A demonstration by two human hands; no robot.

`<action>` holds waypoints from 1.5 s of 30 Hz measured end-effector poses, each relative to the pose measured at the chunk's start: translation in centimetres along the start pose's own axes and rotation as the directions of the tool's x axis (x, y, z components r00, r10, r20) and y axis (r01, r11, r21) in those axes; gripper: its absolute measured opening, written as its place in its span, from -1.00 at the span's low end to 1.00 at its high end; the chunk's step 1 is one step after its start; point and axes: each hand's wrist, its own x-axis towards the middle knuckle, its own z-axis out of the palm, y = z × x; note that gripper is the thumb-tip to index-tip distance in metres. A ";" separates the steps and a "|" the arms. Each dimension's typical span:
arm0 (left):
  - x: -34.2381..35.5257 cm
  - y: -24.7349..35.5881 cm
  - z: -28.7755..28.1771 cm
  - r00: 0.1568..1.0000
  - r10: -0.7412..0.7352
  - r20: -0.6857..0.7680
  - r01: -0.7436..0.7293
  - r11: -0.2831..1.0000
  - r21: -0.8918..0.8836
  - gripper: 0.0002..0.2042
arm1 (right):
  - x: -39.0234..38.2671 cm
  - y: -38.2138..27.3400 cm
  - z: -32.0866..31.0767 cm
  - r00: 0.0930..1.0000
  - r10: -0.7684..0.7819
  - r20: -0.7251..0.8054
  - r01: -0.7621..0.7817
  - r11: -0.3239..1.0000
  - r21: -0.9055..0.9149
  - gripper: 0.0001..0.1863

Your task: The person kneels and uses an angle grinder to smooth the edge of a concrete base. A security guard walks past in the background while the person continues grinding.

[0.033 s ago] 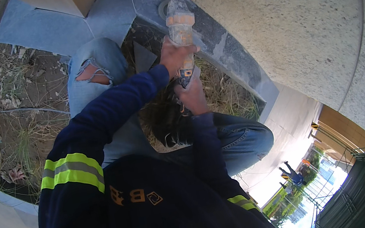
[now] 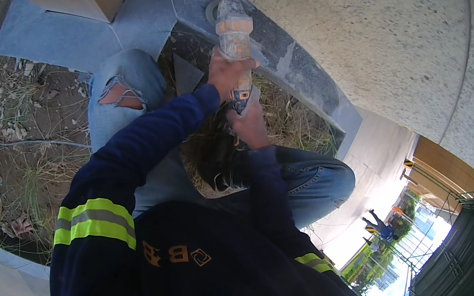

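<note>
Both my hands were wrapped around one tool, a dusty angle grinder (image 2: pixel 235 28), which pointed away from me. My left hand (image 2: pixel 229 73) was the forward one, fingers curled over the middle of the body; my right hand (image 2: pixel 251 126) gripped the rear end, nearer to me. Whether a finger pressed a switch, I could not tell.

The grinding disc (image 2: pixel 211 14) showed beyond my left hand, at the left of the tool's head, over grey stone edging (image 2: pixel 315 85). Contact between disc and stone could not be made out. The edging ran on to the right of my hands, along a pale speckled wall (image 2: pixel 353 13).

Just left of my left hand, a pointed grey slab offcut (image 2: pixel 187 75) lay on the soil. My left knee (image 2: pixel 124 82), in torn jeans, was farther left. Dry grass (image 2: pixel 284 108) grew to the right of my right hand.
</note>
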 end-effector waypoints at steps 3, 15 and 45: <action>0.2 0.1 0.0 1.000 0.016 0.012 -0.017 0.994 0.110 -0.36 | 0.4 0.4 0.4 1.000 0.002 -0.030 -0.003 1.000 -0.024 -0.35; -0.3 0.0 -0.3 0.997 0.006 0.071 -0.003 0.999 -0.043 -0.35 | 2.6 -1.3 -0.7 0.997 -0.059 0.043 0.046 0.967 0.251 0.02; 2.9 1.6 -1.6 0.929 -0.334 0.160 0.356 0.924 -0.139 -0.50 | 9.0 -1.8 1.8 0.976 -0.087 -0.200 0.128 0.970 0.206 -0.37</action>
